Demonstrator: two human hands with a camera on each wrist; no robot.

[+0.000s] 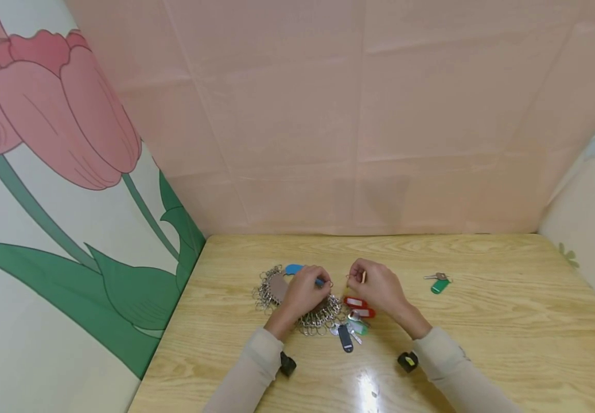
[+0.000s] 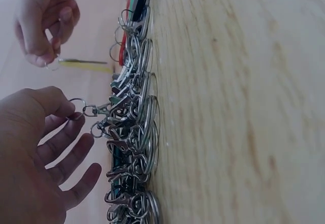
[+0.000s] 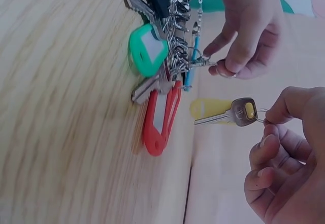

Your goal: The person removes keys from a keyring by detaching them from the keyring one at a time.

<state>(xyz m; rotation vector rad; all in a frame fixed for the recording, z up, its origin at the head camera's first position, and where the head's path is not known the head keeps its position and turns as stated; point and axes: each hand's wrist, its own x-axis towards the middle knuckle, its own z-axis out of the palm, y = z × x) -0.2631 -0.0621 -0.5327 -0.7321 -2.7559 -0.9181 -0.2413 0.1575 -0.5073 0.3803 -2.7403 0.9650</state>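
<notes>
Between its thumb and index finger, my left hand (image 1: 304, 291) pinches a small split ring (image 2: 77, 100) attached to a metal swivel clasp. That clasp belongs to a brown disc (image 1: 277, 287) edged with many clasps and rings, lying on the table under the hand. My right hand (image 1: 378, 285) pinches a thin wire ring at its fingertips. From this ring hang a silver key (image 3: 242, 113) and a yellow key tag (image 3: 201, 107), held in the air apart from the left hand's ring. Red key tags (image 3: 157, 125) lie beside the disc.
Near the disc lie a green tag (image 3: 148, 51) with keys and a dark tag (image 1: 346, 339). Farther right on the wooden table are another green tag (image 1: 439, 286) and key (image 1: 435, 276). A blue piece (image 1: 294, 269) shows behind the disc. Small black objects (image 1: 408, 361) sit by the forearms.
</notes>
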